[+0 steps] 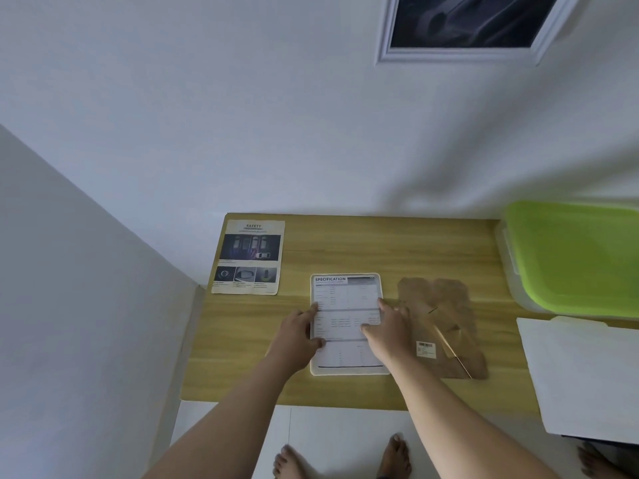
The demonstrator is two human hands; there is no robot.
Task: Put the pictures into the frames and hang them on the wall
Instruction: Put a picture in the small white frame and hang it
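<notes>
A white picture frame point(349, 369) lies flat on the wooden table point(345, 250) with a "SPECIFICATION" sheet point(347, 295) laid in it. My left hand point(299, 331) presses on the sheet's left edge and my right hand point(385, 331) rests on its right side, fingers spread flat. A brown frame backing board point(446, 316) with a stand and a barcode label lies just right of the frame. A "SAFETY" picture point(249, 256) lies at the table's far left. A framed dark picture point(466, 25) hangs on the wall above.
A clear box with a green lid point(574, 257) sits at the table's right end. A white folder point(584, 375) lies at the front right, overhanging the edge. A white wall point(69, 305) closes the left side. Bare feet point(342, 459) stand on the white floor.
</notes>
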